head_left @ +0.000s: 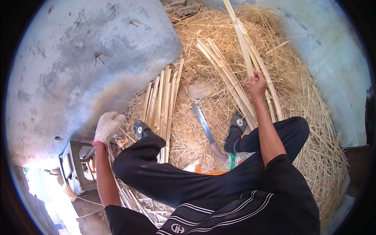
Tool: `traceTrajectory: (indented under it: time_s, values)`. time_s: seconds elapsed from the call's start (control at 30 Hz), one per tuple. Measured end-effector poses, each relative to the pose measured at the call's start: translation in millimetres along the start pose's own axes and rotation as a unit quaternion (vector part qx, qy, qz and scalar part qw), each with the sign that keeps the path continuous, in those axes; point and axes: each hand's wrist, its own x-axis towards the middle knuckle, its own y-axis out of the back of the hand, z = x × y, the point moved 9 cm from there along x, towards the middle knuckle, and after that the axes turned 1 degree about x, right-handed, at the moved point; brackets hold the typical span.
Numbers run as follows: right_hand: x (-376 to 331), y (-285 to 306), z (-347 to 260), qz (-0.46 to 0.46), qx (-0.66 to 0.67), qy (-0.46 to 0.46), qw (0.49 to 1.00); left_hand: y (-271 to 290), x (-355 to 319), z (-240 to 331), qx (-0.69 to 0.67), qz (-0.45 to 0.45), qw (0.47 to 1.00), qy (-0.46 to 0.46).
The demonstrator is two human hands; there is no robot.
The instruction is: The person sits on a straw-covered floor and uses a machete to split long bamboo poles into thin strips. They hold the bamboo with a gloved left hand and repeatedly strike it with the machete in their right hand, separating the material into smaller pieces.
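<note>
nearest the camera were the person's dark trousers [188,184], knees bent, a dark sandal on each foot [235,129]. the right hand [256,84] was bare and curled shut around one long pale split cane strip [243,43], which ran up out of frame over a heap of straw shavings [313,129]. the left hand [107,126], in a white cotton glove, hung loosely curled beside the left knee, holding nothing that could be seen. a bundle of cut strips [160,102] lay between the feet and the concrete floor [98,47]. a long-bladed knife [204,125] lay unsheathed between the feet (edge direction not discernible). judged risks: the ungloved hand could take splinters or cuts if the strip slid through the grip; the loose blade sat near the sandalled feet and could be kicked or half-buried in the shavings.
</note>
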Motion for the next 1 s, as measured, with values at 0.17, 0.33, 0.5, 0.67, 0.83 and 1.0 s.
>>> traceTrajectory:
  time_s: [0.17, 0.33, 0.5, 0.67, 0.83, 1.0]
  values:
    - [41.1, -9.9, 90.2, -0.046, -0.120, 0.070, 0.989, -132.5, -61.7, -242.9, -0.079, -0.019, 0.975, 0.205]
    - [28.2, 6.8, 171.9, -0.083, -0.314, 0.078, 0.943, -324.2, -194.3, -274.9, -0.115, -0.120, 0.921, 0.353]
    - [16.9, -4.2, 150.9, -0.075, -0.413, 0.032, 0.907, -396.1, -262.2, -227.6, -0.114, -0.107, 0.896, 0.415]
    - [23.4, -28.8, 113.2, -0.072, -0.420, 0.059, 0.903, -407.1, -275.0, -202.6, -0.108, -0.051, 0.899, 0.422]
    - [-22.2, -38.4, 103.8, -0.017, -0.607, 0.082, 0.791, -397.2, -280.9, -198.1, -0.111, -0.025, 0.910, 0.398]
    - [-136.5, -122.8, 161.1, -0.291, -0.368, 0.058, 0.881, -383.9, -309.4, -195.9, -0.114, -0.013, 0.909, 0.400]
